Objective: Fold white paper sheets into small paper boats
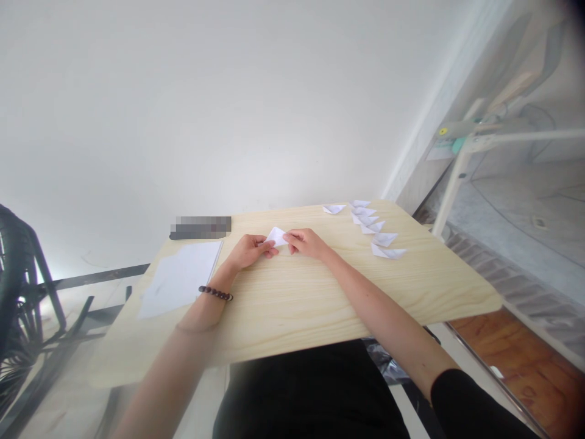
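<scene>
A small folded piece of white paper [276, 235] is held up between both hands over the middle of the table. My left hand [250, 250] pinches its left side between thumb and fingers, and a dark beaded bracelet [216, 293] circles that wrist. On the paper's right edge, the thumb and fingers of my right hand [303, 242] are closed. Several folded white paper boats [388, 252] stand in a slanting line to the right, with another paper boat [334, 209] a little apart from them near the back edge.
A stack of white paper sheets [180, 274] lies on the left of the pale wooden table [292, 311]. Behind it sits a dark, pixelated long object [201, 228]. The wall rises at the table's back edge. A white metal frame [452, 183] stands at the right.
</scene>
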